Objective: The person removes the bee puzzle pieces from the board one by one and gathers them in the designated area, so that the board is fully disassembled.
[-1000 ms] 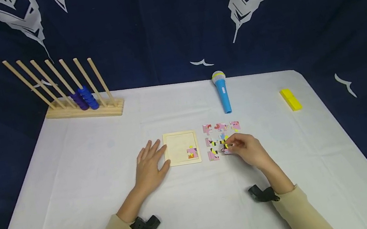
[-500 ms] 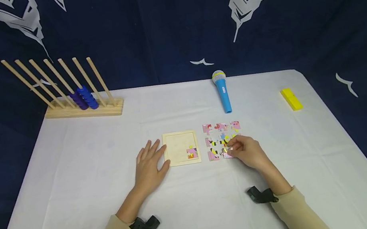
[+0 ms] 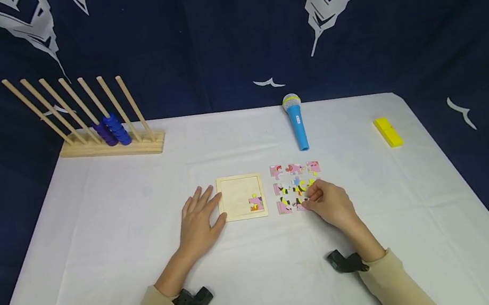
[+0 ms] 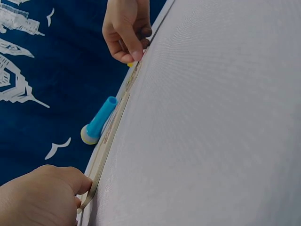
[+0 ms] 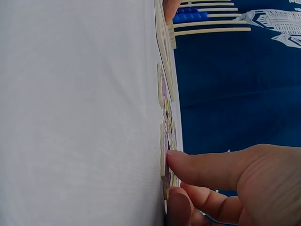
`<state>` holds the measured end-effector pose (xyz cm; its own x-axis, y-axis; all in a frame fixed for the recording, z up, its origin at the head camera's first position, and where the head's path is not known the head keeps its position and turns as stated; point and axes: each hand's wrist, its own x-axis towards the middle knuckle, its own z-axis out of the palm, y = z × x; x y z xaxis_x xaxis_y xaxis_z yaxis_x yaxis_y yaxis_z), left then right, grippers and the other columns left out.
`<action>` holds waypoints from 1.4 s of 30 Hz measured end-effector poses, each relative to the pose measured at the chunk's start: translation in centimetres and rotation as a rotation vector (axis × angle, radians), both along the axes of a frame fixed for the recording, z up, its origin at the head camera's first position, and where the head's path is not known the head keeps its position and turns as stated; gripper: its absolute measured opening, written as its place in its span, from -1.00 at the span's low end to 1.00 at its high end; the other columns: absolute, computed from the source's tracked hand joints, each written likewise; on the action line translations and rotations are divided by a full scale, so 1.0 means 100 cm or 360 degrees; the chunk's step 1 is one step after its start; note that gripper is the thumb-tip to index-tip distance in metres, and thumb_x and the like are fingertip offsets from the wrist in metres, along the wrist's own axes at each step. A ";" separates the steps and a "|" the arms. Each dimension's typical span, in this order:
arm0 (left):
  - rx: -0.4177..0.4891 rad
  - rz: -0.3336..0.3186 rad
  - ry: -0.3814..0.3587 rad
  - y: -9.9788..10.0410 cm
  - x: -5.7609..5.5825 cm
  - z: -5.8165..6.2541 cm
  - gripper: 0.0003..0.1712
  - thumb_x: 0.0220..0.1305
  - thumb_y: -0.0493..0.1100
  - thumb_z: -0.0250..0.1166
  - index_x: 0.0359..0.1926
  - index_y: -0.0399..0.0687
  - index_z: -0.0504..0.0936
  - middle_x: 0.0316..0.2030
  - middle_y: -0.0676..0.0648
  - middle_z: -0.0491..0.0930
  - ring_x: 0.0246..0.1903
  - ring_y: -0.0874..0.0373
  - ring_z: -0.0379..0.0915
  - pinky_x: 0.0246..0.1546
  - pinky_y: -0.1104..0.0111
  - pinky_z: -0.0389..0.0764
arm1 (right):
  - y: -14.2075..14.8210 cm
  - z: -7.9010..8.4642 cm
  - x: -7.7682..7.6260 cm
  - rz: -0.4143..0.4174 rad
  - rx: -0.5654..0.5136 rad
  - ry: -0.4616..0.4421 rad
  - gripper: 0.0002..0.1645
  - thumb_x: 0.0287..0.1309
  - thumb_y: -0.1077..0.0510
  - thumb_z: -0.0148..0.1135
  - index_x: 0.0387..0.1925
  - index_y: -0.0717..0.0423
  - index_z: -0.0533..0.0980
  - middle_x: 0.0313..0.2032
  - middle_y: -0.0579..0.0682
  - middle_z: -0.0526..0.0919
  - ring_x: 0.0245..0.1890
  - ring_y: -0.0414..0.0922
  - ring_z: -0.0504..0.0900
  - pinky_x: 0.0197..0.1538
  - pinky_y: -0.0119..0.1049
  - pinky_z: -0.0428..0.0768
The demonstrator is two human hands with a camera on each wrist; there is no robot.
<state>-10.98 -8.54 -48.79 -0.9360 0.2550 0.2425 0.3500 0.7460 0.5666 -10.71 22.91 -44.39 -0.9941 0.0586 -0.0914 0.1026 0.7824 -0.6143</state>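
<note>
My left hand lies with fingers spread at the left side of a square wooden puzzle frame, thumb and forefinger touching its edge. One pink and yellow puzzle piece sits in the frame's lower right corner. Several loose pieces lie in rows to the right of the frame. My right hand pinches at the pink piece in the middle of the nearest row, with curled fingers. In the right wrist view the thumb rests on that piece, low at the cloth. The hand partly covers the pieces on the right.
A blue toy microphone lies behind the pieces. At the back left stands a wooden peg rack with blue and purple beads. A yellow block lies near the right edge of the white-covered table.
My right hand has shifted slightly toward me and left, from the middle row to the nearest-row piece. That piece looked tilted and shiny; now it appears flatter. My left hand stays at the frame.
</note>
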 end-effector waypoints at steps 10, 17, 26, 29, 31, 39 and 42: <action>-0.0004 0.0002 0.0010 0.000 0.001 0.000 -0.45 0.24 -0.12 0.29 0.24 -0.20 0.52 0.38 -0.25 0.32 0.47 -0.21 0.02 0.43 -0.12 -0.03 | 0.007 0.006 -0.003 -0.0044 -0.0071 0.0060 -0.85 0.12 0.25 0.35 -0.34 0.22 0.53 -0.45 0.07 0.58 -0.46 -0.12 0.51 -0.37 -0.37 0.41; 0.0019 -0.0007 0.0000 0.000 0.001 0.000 -0.45 0.24 -0.11 0.30 0.24 -0.19 0.52 0.38 -0.24 0.32 0.47 -0.20 0.02 0.43 -0.11 -0.04 | 0.008 0.010 -0.007 0.0004 -0.0138 0.0111 -0.81 0.15 0.29 0.32 -0.19 0.26 0.54 -0.35 0.12 0.59 -0.38 -0.08 0.50 -0.30 -0.40 0.44; 0.0060 -0.0001 0.0005 0.000 0.002 0.004 -0.44 0.21 -0.16 0.32 0.22 -0.24 0.53 0.37 -0.28 0.32 0.46 -0.23 0.02 0.43 -0.13 -0.05 | -0.026 0.014 -0.018 0.0314 -0.0278 0.0139 -0.68 0.06 0.32 0.37 -0.11 0.27 0.55 -0.23 0.16 0.63 -0.38 -0.11 0.51 -0.34 -0.40 0.46; 0.0055 -0.0001 0.0001 0.001 0.001 0.004 -0.45 0.22 -0.16 0.32 0.23 -0.23 0.53 0.37 -0.27 0.32 0.47 -0.22 0.02 0.43 -0.12 -0.05 | -0.043 0.017 -0.022 0.0432 -0.0338 0.0117 -0.64 0.05 0.32 0.37 -0.07 0.27 0.55 -0.18 0.17 0.63 -0.37 -0.13 0.52 -0.35 -0.41 0.48; 0.0050 -0.0001 0.0003 0.001 0.001 0.003 -0.45 0.22 -0.16 0.32 0.22 -0.23 0.53 0.37 -0.27 0.32 0.47 -0.22 0.02 0.43 -0.12 -0.04 | -0.053 0.019 -0.023 0.0485 -0.0398 0.0081 -0.61 0.05 0.33 0.38 -0.04 0.26 0.54 -0.15 0.18 0.62 -0.37 -0.11 0.54 -0.41 -0.41 0.51; 0.0039 -0.0006 0.0000 0.000 0.000 0.003 -0.46 0.23 -0.15 0.31 0.23 -0.21 0.54 0.38 -0.25 0.32 0.47 -0.21 0.02 0.43 -0.12 -0.04 | -0.083 0.018 -0.027 0.0590 -0.0379 0.0099 -0.60 0.03 0.34 0.38 -0.04 0.20 0.57 -0.11 0.12 0.64 -0.28 -0.10 0.60 -0.20 -0.31 0.50; 0.0027 -0.0002 -0.0007 -0.001 0.001 0.002 -0.45 0.23 -0.14 0.30 0.23 -0.21 0.54 0.38 -0.25 0.32 0.47 -0.20 0.02 0.43 -0.12 -0.03 | -0.088 0.014 -0.028 0.0594 -0.0369 0.0080 -0.60 0.02 0.34 0.39 -0.04 0.19 0.57 -0.12 0.11 0.64 -0.28 -0.12 0.60 -0.19 -0.31 0.51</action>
